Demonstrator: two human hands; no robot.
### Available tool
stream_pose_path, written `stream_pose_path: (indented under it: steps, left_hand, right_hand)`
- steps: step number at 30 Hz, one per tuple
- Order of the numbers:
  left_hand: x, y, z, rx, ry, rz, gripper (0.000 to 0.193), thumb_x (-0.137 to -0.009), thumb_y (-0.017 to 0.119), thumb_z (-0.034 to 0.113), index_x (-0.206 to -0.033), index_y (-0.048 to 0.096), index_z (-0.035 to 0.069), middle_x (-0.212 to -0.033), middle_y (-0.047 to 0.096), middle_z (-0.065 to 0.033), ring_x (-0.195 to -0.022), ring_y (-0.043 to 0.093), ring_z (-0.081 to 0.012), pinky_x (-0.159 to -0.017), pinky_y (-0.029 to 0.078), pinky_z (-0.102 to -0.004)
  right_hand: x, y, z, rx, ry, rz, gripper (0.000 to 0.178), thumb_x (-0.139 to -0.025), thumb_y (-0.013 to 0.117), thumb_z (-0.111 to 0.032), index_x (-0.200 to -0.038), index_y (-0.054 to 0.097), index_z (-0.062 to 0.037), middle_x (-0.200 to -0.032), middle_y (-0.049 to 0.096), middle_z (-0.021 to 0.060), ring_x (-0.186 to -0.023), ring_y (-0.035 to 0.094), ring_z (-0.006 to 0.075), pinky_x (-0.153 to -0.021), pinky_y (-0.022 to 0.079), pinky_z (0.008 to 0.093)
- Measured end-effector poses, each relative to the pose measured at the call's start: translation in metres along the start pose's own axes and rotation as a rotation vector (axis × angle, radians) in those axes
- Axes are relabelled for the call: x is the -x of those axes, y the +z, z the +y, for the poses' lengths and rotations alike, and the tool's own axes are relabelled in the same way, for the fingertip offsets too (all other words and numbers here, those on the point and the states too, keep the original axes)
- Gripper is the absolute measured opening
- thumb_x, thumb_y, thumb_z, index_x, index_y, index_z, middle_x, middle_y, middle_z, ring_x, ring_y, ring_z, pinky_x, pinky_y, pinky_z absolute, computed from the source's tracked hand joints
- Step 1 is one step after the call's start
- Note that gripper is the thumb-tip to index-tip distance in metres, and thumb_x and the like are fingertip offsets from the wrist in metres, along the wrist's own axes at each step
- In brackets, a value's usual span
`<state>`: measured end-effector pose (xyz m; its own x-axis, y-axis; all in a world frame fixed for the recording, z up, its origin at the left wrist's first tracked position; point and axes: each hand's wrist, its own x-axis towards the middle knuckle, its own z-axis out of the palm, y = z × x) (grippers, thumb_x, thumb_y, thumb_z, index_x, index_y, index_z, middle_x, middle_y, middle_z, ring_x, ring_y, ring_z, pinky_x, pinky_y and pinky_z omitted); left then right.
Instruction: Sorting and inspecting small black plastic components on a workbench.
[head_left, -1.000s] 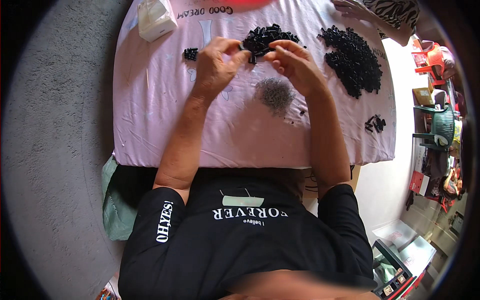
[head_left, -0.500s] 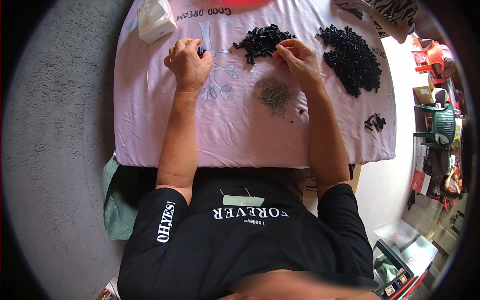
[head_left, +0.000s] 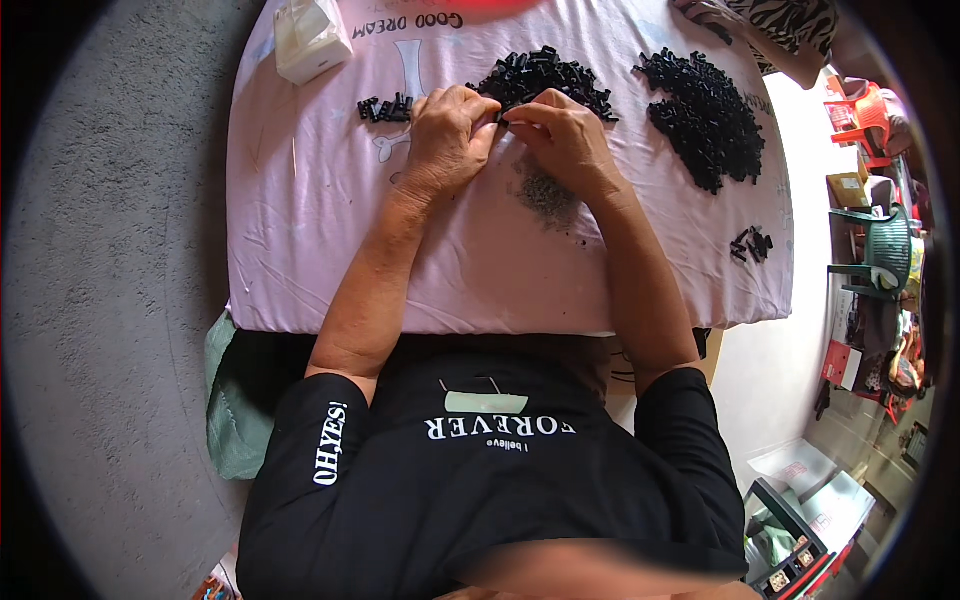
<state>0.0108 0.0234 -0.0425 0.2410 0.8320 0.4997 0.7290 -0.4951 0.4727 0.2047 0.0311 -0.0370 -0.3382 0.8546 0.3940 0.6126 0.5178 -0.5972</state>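
Note:
My left hand point(head_left: 452, 138) is pinched on a small black plastic piece point(head_left: 503, 119) over the middle of the pink cloth. The fingertips of my right hand point(head_left: 568, 145) meet it from the other side, closed; anything between them is too small to make out. Just beyond both hands lies a heap of black plastic pieces point(head_left: 545, 78). Under my right wrist is a scatter of tiny greyish parts point(head_left: 545, 200), partly covered. Left of my left hand, a small row of black pieces point(head_left: 380, 109) rests on the cloth.
A larger pile of black pieces point(head_left: 705, 120) covers the table's right side, with a small cluster point(head_left: 750, 244) nearer me. A white tissue pack point(head_left: 312, 42) stands far left. The pink tablecloth point(head_left: 480, 280) drapes the near edge. A green chair point(head_left: 880, 250) stands off to the right.
My left hand has moved right and my right hand slightly left and nearer me, so their fingertips now meet. The row of black pieces at left has come into sight.

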Motion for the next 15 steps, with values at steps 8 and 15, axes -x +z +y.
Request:
stream_pose_path:
  steps: [8,15]
  left_hand:
    - [-0.001,0.003,0.003,-0.012,-0.004,0.029,0.022,-0.082,0.066,0.011,-0.104,0.073,0.013,-0.1,0.065,-0.0039,-0.1,0.06,-0.0241,-0.094,0.041,-0.0415]
    - [0.0,0.006,0.001,-0.029,0.023,0.013,0.029,-0.083,0.063,0.006,-0.11,0.073,0.013,-0.106,0.064,-0.0054,-0.104,0.058,-0.0239,-0.096,0.04,-0.0411]
  right_hand:
    - [0.001,-0.001,-0.004,0.058,0.088,-0.028,0.015,-0.08,0.075,-0.025,-0.091,0.072,-0.0141,-0.09,0.064,0.005,-0.084,0.067,0.0261,-0.074,0.053,0.0387]
    - [0.001,0.001,-0.009,0.164,0.07,0.035,0.015,-0.081,0.072,-0.025,-0.088,0.069,-0.0125,-0.086,0.062,0.006,-0.083,0.066,0.0276,-0.072,0.053,0.0408]
